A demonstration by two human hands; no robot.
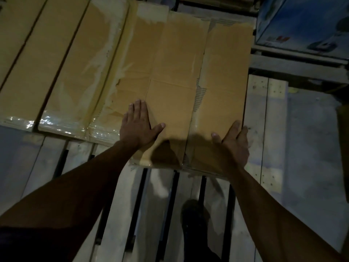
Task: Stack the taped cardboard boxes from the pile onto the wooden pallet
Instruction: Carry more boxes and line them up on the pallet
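Flat brown taped cardboard box [181, 76] lying on pale wooden slatted pallet [264, 118], at right end of a row of similar long tan taped boxes [79, 69] just to its left, sides touching. Left hand [138, 125] flat on box top near its front edge, fingers straight & together, thumb spread to the right, pressing palm-down. Right hand [235, 146] at box's front right corner, fingers relaxed, reaching over the right edge, thumb on top face; open, not curled round anything. Clear tape glinting along front ends of the neighbour boxes; torn paper & exposed corrugation along a tape seam on box top. Dark shoe [196, 216] on pallet slats below, between forearms. Blue printed carton [302, 23] top right, well apart from box. Dim light, hand shadows across box front.
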